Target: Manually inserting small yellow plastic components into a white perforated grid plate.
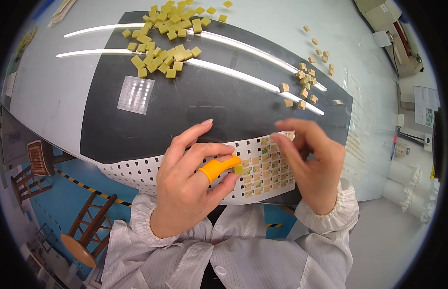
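My left hand point(185, 188) wears an orange finger sleeve point(213, 171) with a flat tip. Its thumb and index finger pinch a small yellow-green square tile point(239, 170) over a white perforated sheet point(142, 166). The sheet has rows of small dark square holes. On its right part sit rows of small beige pieces point(255, 177), a few with green marks. My right hand point(318, 161), slightly blurred, hovers at the sheet's right end. Its thumb and index tips are a little apart, with nothing visible between them; its other fingers curl inward.
A pile of yellow-green tiles point(171, 19) lies on the black mat point(209, 101) at the far left. Loose beige blocks point(306, 79) are scattered at the far right. A clear gridded square point(136, 95) lies on the mat. Wooden chairs point(91, 224) stand below the table's left edge.
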A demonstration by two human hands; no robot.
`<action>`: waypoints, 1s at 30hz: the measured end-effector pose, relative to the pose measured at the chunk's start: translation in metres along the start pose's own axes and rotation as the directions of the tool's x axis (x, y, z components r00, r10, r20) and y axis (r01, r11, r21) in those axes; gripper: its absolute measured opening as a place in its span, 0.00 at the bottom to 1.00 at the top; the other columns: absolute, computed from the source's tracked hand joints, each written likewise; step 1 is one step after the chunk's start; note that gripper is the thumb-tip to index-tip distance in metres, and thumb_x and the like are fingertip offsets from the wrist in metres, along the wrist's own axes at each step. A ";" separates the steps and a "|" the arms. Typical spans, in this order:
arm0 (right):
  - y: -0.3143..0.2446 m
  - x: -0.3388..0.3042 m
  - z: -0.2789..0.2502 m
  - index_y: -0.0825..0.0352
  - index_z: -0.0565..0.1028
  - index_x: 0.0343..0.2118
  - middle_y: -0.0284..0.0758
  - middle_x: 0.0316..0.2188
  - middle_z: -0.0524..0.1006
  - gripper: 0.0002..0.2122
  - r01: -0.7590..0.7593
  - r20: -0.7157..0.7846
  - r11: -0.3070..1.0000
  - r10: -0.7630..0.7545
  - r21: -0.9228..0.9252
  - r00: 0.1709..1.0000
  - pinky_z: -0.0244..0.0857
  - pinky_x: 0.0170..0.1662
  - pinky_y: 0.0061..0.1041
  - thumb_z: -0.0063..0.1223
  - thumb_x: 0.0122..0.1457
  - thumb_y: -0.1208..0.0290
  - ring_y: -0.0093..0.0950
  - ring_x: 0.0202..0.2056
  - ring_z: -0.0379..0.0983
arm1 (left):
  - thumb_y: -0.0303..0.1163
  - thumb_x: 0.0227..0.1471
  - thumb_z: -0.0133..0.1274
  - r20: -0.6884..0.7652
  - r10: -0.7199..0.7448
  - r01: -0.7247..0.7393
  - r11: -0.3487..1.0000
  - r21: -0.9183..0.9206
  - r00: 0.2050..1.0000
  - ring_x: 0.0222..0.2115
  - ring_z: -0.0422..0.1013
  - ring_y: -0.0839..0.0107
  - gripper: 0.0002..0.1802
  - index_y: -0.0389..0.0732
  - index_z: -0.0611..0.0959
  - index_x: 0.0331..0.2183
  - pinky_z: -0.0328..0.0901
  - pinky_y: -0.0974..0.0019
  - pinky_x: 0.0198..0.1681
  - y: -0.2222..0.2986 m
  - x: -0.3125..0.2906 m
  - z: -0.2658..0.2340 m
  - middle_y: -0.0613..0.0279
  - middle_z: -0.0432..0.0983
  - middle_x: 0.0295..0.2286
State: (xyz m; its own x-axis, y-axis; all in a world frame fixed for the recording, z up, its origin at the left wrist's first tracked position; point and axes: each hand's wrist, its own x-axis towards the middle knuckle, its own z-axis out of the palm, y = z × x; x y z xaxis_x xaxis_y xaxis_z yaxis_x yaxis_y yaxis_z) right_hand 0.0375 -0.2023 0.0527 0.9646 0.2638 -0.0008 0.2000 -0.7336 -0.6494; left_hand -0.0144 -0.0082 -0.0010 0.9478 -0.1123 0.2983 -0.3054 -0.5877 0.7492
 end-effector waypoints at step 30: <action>-0.005 0.007 -0.003 0.72 0.74 0.31 0.32 0.23 0.77 0.06 -0.682 0.679 0.567 0.270 0.461 0.683 0.68 0.25 0.13 0.57 0.60 0.75 0.16 0.22 0.74 | 0.23 0.34 0.66 0.035 -0.003 0.004 0.999 -0.037 0.999 0.51 0.68 0.54 0.14 0.38 0.85 0.30 0.68 0.58 0.46 0.000 0.000 -0.002 0.66 0.79 0.36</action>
State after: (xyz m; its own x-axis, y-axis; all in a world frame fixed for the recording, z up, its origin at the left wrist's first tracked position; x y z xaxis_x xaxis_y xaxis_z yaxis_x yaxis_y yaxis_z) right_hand 0.0442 -0.1985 0.0582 0.5959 0.4072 -0.6922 -0.6240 -0.3078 -0.7183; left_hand -0.0143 -0.0070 0.0003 0.9513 -0.1384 0.2754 -0.3047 -0.5578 0.7720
